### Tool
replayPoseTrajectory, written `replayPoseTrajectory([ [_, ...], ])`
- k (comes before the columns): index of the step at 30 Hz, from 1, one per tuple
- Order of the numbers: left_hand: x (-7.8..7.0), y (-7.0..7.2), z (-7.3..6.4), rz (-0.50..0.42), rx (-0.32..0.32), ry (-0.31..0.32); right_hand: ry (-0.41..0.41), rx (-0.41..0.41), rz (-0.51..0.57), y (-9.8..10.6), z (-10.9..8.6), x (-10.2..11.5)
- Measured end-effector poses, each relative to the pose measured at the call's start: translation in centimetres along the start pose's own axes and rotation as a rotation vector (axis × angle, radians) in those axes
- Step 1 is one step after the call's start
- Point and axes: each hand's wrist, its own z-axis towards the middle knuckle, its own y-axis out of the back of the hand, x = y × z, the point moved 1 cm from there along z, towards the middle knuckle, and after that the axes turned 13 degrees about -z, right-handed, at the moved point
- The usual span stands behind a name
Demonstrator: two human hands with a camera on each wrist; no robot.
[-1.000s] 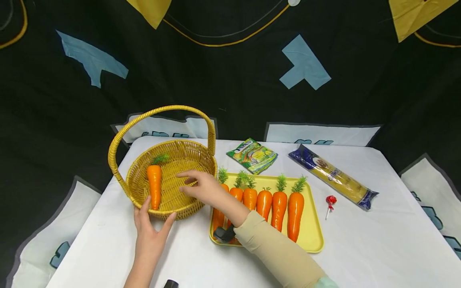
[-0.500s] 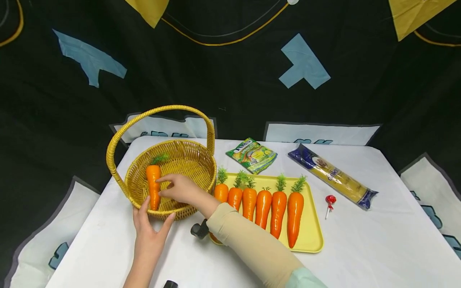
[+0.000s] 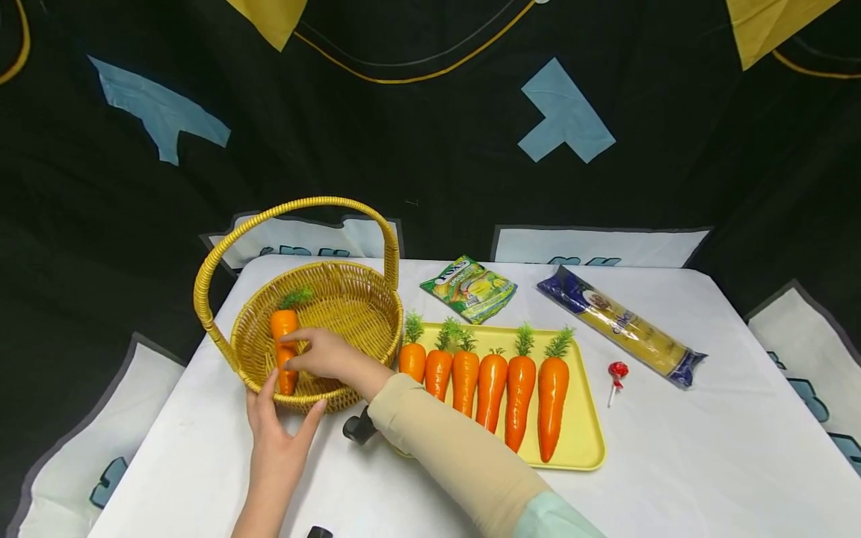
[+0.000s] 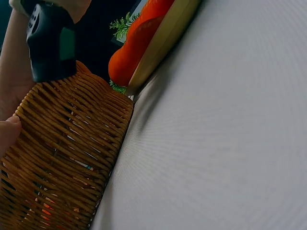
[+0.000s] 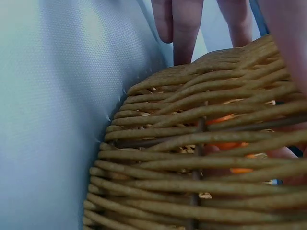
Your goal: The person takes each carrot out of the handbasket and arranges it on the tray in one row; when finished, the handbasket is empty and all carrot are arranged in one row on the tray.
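Observation:
The yellow wicker basket (image 3: 356, 299) stands at the left of the table, its tall handle upright. Inside it, along the left, lies one carrot (image 3: 285, 325) with a green top. My right hand (image 3: 329, 359) reaches over the rim, thumb and fingers pinching the carrot's lower half. With thumb and fingers at the near rim, my left hand (image 3: 279, 441) holds the basket. Orange shows through the weave (image 5: 192, 158) in the right wrist view. Several more carrots (image 3: 493, 385) lie in a row on a yellow tray (image 3: 585, 441), partly behind my right forearm.
Behind the tray lies a green candy packet (image 3: 468, 289). A long spaghetti packet (image 3: 622, 325) lies at the back right, with a red lollipop (image 3: 616, 373) near it. A dark curtain (image 3: 430, 149) hangs behind the white table (image 3: 673, 463).
My right hand has moved left and slightly down inside the basket, from above its middle to the carrot, and its fingers have closed there. My left hand has stayed at the rim.

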Motion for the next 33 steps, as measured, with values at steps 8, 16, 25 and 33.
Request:
replayPoseTrajectory([
  [8,0.1,0.0,-0.1,-0.004,-0.001,-0.007,-0.009,0.084,0.062,-0.7,0.5,0.3],
  [16,0.0,0.1,0.0,-0.006,0.001,-0.015,0.017,0.125,-0.109,-1.1,0.7,1.0],
  [25,-0.1,-0.1,-0.1,-0.009,0.001,-0.008,-0.014,0.078,-0.159,-1.4,0.5,1.3],
  [33,0.0,0.0,0.0,-0.004,-0.001,-0.016,-0.002,0.009,-0.145,-0.9,0.6,0.9],
])
